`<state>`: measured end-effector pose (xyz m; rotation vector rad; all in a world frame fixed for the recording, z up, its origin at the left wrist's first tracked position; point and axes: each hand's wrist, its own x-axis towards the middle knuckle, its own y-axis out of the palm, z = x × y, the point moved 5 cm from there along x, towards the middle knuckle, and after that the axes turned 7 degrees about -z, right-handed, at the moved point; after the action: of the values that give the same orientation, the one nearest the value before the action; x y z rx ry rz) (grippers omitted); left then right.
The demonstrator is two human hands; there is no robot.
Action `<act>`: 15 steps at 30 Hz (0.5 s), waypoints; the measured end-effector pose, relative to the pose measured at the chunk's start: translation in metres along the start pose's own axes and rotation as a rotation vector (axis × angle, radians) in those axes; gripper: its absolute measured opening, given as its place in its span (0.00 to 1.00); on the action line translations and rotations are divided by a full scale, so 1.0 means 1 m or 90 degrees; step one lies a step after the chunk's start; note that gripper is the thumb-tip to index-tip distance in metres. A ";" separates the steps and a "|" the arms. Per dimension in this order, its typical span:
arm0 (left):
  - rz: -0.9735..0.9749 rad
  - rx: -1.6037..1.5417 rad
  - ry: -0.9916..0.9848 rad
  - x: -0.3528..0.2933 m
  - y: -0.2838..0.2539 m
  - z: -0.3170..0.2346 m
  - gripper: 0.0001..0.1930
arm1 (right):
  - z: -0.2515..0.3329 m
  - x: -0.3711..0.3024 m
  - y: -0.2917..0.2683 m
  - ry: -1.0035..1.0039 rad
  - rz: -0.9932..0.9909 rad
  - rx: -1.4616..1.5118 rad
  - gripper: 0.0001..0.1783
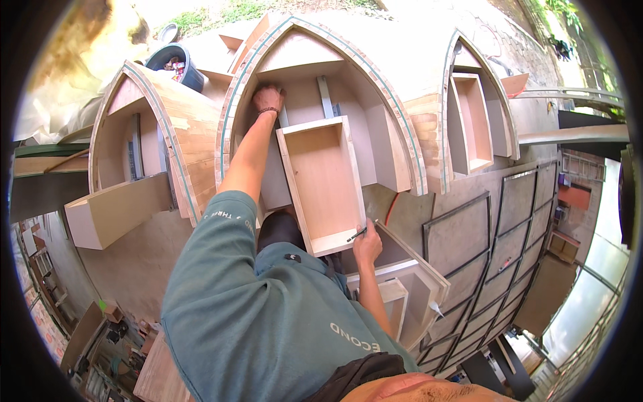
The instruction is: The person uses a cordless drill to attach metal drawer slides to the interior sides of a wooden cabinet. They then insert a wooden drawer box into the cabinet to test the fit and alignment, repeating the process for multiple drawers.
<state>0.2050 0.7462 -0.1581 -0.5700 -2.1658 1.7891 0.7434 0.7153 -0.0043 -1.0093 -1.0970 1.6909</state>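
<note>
A pointed, boat-shaped wooden cabinet (395,175) lies before me, its rim edged with a teal line. From it a pale wooden drawer (328,187) juts toward me, beside a metal drawer slide (324,94). My left hand (268,99) reaches inside, against the cabinet's left inner wall. Its fingers look curled, and anything they hold is hidden. Closed around a dark pencil-like marker (355,235), my right hand (367,246) is at the drawer's near right corner.
Similar boat-shaped cabinets stand at left (186,110) and right (423,114). A loose grey drawer (120,209) sticks out at left. Black metal frames (462,231) lie on the floor to the right. A dark bucket (191,77) stands behind.
</note>
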 end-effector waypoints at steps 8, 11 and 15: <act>-0.004 -0.089 -0.081 -0.027 -0.013 -0.002 0.25 | 0.003 0.002 -0.004 0.056 0.030 -0.019 0.23; -0.049 -0.127 -0.110 -0.032 -0.010 0.000 0.26 | 0.005 0.005 -0.005 0.058 0.036 -0.012 0.23; -0.081 -0.171 -0.133 -0.039 -0.003 0.005 0.27 | 0.004 0.003 -0.002 0.024 0.020 -0.011 0.22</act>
<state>0.2368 0.7228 -0.1542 -0.3033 -2.5438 1.5644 0.7392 0.7178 -0.0023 -1.0696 -1.0785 1.6835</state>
